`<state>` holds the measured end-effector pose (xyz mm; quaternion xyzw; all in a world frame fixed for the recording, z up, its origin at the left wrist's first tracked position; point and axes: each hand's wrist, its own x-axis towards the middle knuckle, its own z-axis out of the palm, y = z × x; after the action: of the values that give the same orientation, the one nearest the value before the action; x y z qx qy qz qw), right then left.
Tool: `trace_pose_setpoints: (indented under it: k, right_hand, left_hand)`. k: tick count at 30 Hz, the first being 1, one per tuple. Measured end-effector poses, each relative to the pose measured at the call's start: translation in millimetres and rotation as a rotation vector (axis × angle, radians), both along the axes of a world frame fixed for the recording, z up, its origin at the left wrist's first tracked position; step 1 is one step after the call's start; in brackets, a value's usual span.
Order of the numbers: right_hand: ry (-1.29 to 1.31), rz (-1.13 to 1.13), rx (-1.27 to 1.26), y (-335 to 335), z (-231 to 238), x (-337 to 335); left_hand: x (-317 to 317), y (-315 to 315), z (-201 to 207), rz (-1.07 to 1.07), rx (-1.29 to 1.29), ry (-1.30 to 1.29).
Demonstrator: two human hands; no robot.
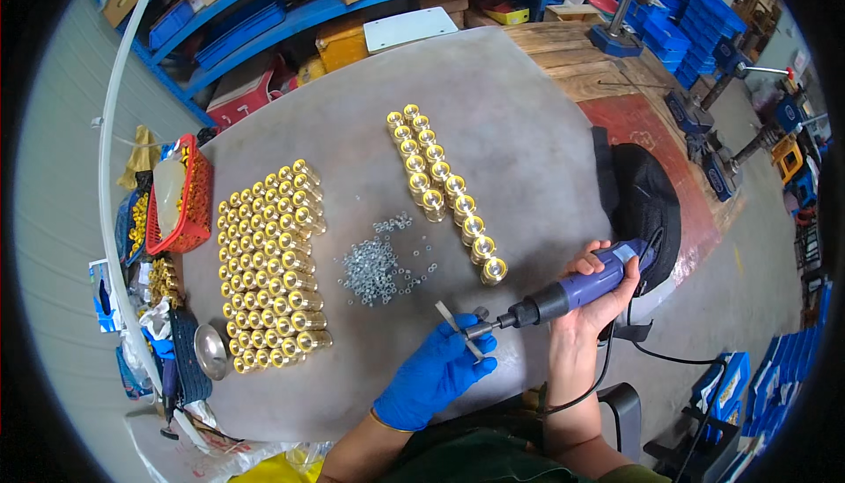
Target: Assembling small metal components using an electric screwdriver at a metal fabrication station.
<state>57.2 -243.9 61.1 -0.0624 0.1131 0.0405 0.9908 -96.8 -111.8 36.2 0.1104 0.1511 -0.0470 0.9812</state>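
Observation:
My left hand, in a blue glove, is closed around a small metal piece with a flat crossbar; its exact kind is unclear. My bare right hand grips a purple electric screwdriver, its black nose pointing left. The driver's tip meets the metal piece at my left fingers. Above my left hand lies a loose pile of small silver nuts or washers. A double row of gold-topped metal fittings stands upright beyond the driver, thinning to a single file toward me.
A large block of similar fittings covers the table's left part. Past it are a red basket and a metal bowl. A black bag lies at the right edge. The driver's cable hangs down by my right forearm. Blue shelves stand behind.

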Motion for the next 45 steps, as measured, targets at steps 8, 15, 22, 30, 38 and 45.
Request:
trace_pose_setpoints:
  k: [8,15,22,30,38,45]
  right_hand:
    - [0.079,0.052,0.092,-0.4,-8.5,5.7]
    - [0.052,0.01,0.064,-8.1,-7.4,8.0]
    - [0.031,0.007,0.002,-7.7,-4.0,6.8]
    - [0.045,0.028,-0.014,-5.2,-7.7,6.1]
    - [0.028,0.055,-0.03,-1.9,-6.1,3.3]
    - [0.043,0.095,-0.055,1.0,-8.7,0.2]
  left_hand:
    - [11.5,4.3,16.9,-0.082,0.095,0.026]
    - [58.1,76.5,9.7,0.098,1.998,-0.17]
    - [84.5,104.6,-14.0,-0.057,2.034,0.113]
    - [98.0,110.1,-19.0,-0.113,2.17,-0.054]
    - [112.3,133.5,-4.3,-0.461,2.241,-0.235]
    - [109.2,127.8,-3.8,-0.357,2.097,0.025]
